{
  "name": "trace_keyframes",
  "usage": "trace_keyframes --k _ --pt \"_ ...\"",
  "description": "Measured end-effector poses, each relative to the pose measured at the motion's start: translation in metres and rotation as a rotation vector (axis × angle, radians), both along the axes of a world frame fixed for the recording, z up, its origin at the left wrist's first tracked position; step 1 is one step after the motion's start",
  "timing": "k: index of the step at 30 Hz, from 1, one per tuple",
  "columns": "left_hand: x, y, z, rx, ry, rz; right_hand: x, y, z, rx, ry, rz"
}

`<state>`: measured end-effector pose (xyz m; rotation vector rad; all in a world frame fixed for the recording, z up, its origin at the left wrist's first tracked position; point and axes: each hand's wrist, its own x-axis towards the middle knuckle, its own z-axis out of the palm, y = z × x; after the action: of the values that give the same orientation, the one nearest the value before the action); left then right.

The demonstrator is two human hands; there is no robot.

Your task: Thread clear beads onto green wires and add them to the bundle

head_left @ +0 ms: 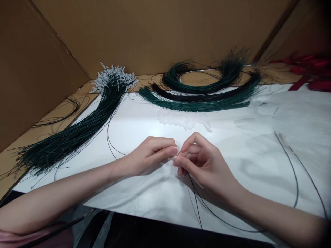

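Note:
My left hand (pixel 155 154) and my right hand (pixel 199 158) meet above the white sheet, each closed in a pinch. Between their fingertips shows a tiny pale piece, perhaps a bead; its exact shape is too small to make out. Thin dark wires (pixel 197 198) run down from under my right hand and curve toward my right forearm. Just beyond my hands lies a loose patch of small whitish, translucent beads (pixel 181 119). To the left rests a thick bundle of dark green wires (pixel 88 125), its far ends tipped with white beads (pixel 113 78).
Curved bundles of green and black wire (pixel 204 98) lie at the back. Red ribbon (pixel 310 70) sits at the far right. Two loose wires (pixel 293 165) curve near my right forearm. Cardboard walls (pixel 155 34) enclose the white sheet (pixel 144 129) at the back and left.

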<state>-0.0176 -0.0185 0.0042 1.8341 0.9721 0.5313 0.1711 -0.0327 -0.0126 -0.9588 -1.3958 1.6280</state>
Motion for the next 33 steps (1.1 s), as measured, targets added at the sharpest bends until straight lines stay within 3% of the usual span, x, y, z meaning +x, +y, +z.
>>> trace_keyframes --k 4,7,11,16,22,24,28,33 --pt "-0.004 0.004 0.003 0.032 0.030 0.002 0.001 0.002 0.004 -0.030 -0.015 0.038" --pt "-0.012 0.008 0.009 0.127 0.012 0.084 0.003 0.004 0.008 -0.096 -0.063 0.176" --pt "-0.024 0.015 0.012 0.203 -0.141 0.142 0.005 0.008 0.017 -0.094 -0.050 0.240" --pt "-0.010 0.009 0.008 0.000 -0.432 -0.066 -0.001 0.006 0.044 0.113 0.107 0.120" --pt "0.039 -0.031 0.018 -0.257 -0.513 -0.404 0.000 -0.016 0.101 0.105 0.159 0.070" --pt "0.039 -0.046 0.026 -0.360 -0.539 -0.398 0.006 -0.018 0.120 0.187 0.159 -0.027" --pt "0.008 -0.071 0.043 -0.228 -0.431 -0.199 0.033 -0.010 0.151 0.296 0.081 -0.308" --pt "-0.055 -0.098 0.068 -0.079 -0.047 -0.025 0.072 0.003 0.177 0.486 0.042 -0.469"
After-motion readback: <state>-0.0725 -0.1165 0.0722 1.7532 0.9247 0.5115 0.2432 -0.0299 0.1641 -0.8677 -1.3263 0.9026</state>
